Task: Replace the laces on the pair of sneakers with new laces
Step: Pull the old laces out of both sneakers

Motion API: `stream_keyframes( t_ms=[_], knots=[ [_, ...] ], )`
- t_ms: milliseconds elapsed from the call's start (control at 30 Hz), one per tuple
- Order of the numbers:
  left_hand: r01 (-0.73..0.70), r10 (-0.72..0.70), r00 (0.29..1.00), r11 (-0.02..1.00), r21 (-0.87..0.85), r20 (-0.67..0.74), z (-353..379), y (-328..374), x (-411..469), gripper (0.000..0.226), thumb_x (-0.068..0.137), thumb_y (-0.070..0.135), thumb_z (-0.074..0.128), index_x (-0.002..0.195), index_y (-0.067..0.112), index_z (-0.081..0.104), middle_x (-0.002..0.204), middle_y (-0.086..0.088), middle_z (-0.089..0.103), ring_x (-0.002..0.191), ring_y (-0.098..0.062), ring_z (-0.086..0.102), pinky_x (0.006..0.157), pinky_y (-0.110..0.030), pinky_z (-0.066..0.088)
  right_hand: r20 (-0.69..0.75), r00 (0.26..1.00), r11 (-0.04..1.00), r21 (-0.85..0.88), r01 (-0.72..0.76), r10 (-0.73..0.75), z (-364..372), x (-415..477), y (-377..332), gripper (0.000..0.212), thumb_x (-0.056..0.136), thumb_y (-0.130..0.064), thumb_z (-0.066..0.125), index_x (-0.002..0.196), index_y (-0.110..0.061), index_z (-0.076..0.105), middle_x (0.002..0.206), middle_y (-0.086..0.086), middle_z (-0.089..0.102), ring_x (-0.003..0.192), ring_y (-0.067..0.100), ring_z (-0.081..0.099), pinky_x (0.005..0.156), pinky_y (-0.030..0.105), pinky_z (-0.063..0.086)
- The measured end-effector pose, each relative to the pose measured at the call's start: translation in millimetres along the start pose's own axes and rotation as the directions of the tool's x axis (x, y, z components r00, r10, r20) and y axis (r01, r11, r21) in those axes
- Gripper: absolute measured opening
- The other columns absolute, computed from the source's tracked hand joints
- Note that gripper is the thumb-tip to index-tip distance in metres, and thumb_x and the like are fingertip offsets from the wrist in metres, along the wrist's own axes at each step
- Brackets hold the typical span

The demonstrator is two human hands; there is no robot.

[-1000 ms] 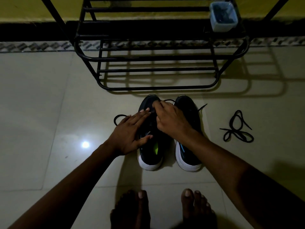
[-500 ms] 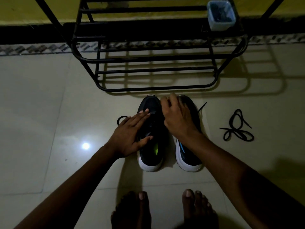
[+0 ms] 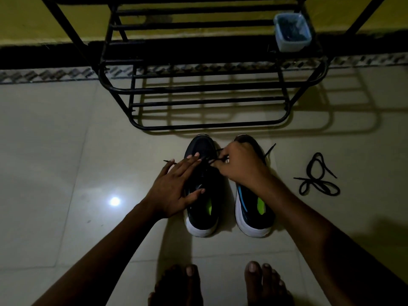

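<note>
Both arms stretched forward and down
My left hand point(image 3: 174, 186) lies flat on the left sneaker point(image 3: 202, 145); my right hand point(image 3: 241, 165) pinches its black lace point(image 3: 215, 160)

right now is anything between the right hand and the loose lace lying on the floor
Nothing visible. The right hand, pinching a threaded lace, is over the right sneaker; only bare floor lies between that sneaker and the loose lace.
</note>
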State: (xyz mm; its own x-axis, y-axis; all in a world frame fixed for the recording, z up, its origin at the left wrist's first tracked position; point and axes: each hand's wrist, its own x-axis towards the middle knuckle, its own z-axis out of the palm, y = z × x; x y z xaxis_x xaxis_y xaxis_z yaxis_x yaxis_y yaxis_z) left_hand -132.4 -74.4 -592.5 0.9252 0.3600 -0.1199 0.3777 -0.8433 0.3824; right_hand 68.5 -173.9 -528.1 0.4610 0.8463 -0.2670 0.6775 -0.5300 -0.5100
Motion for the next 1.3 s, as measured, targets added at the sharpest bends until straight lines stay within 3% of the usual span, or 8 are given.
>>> stream_keyframes(
  t_ms=[133,267,400,567,733,967,1133,1300],
  knots=[
    [0.006,-0.006,1.0,1.0,-0.019,0.016,0,0,0,0.08,0.096,0.071,0.026,0.162,0.029,0.01,0.17,0.011,0.003,0.155,-0.005,0.002,0.127,-0.045,0.007,0.19,0.981,0.992,-0.112,0.056,-0.034,-28,-1,7,0.012,0.083,-0.029,0.078,0.087,-0.018,0.076,0.071,-0.003,0.059,0.073,0.013,0.06,0.065,0.024,0.04],
    [0.004,-0.004,1.0,1.0,-0.016,0.015,0,0,0,0.08,0.096,0.071,0.026,0.162,0.028,0.011,0.17,0.012,0.003,0.155,-0.004,0.002,0.127,-0.046,0.008,-0.039,0.995,0.957,0.272,0.103,-0.096,-33,0,11,0.02,0.086,-0.024,0.069,0.068,-0.016,0.066,0.074,-0.003,0.054,0.07,0.012,0.055,0.067,0.032,0.041],
    [0.004,-0.004,1.0,1.0,-0.019,0.009,0,0,0,0.08,0.096,0.071,0.027,0.162,0.028,0.014,0.17,0.012,0.004,0.155,-0.003,0.002,0.127,-0.045,0.009,0.008,0.998,0.464,0.885,-0.038,0.067,-31,-1,6,0.027,0.097,-0.012,0.056,0.07,-0.015,0.055,0.058,0.0,0.05,0.061,0.019,0.052,0.068,0.039,0.053],
    [0.001,0.0,1.0,1.0,-0.015,0.022,1,0,0,0.078,0.097,0.07,0.026,0.162,0.028,0.012,0.17,0.012,0.002,0.155,-0.004,0.001,0.127,-0.045,0.008,0.023,0.995,0.142,0.989,-0.036,0.093,-38,-4,6,0.031,0.106,-0.009,0.043,0.075,-0.014,0.041,0.059,0.002,0.029,0.042,0.01,0.029,0.044,0.019,0.03],
    [-0.009,0.01,1.0,1.0,-0.02,0.023,0,-1,0,0.079,0.097,0.072,0.026,0.162,0.029,0.011,0.169,0.013,0.001,0.155,-0.003,-0.001,0.127,-0.041,0.004,-0.38,0.925,0.981,0.185,0.061,0.014,-45,-2,27,0.022,0.096,-0.026,0.061,0.078,-0.013,0.058,0.066,-0.004,0.048,0.058,0.009,0.048,0.056,0.027,0.04],
    [0.059,-0.198,0.97,0.761,-0.646,-0.144,-8,9,8,0.034,0.107,0.029,0.048,0.139,0.021,0.056,0.145,0.009,0.056,0.134,-0.001,0.048,0.105,-0.013,0.038,-0.312,0.949,0.926,-0.345,-0.152,0.04,-12,-30,15,0.041,0.083,-0.027,0.068,0.123,-0.02,0.059,0.134,0.009,0.045,0.126,0.032,0.04,0.098,0.05,0.034],
    [0.098,-0.189,0.957,0.923,-0.373,-0.218,-5,4,32,0.019,0.091,0.027,0.066,0.106,0.015,0.071,0.119,-0.006,0.062,0.108,-0.025,0.058,0.087,-0.033,0.047,-0.146,0.989,0.996,0.091,0.007,0.007,47,-60,-18,0.041,0.101,-0.032,0.048,0.134,-0.01,0.054,0.14,0.009,0.046,0.125,0.025,0.049,0.104,0.034,0.042],
    [0.339,-0.343,0.939,0.931,-0.136,-0.006,-7,11,51,0.032,0.088,0.036,0.065,0.109,0.012,0.064,0.116,-0.012,0.054,0.107,-0.033,0.051,0.086,-0.048,0.048,-0.129,0.991,0.999,0.027,-0.026,0.029,83,-71,-28,0.057,0.099,-0.023,0.048,0.151,-0.002,0.039,0.164,0.013,0.024,0.144,0.034,0.038,0.116,0.038,0.033]
  ],
)
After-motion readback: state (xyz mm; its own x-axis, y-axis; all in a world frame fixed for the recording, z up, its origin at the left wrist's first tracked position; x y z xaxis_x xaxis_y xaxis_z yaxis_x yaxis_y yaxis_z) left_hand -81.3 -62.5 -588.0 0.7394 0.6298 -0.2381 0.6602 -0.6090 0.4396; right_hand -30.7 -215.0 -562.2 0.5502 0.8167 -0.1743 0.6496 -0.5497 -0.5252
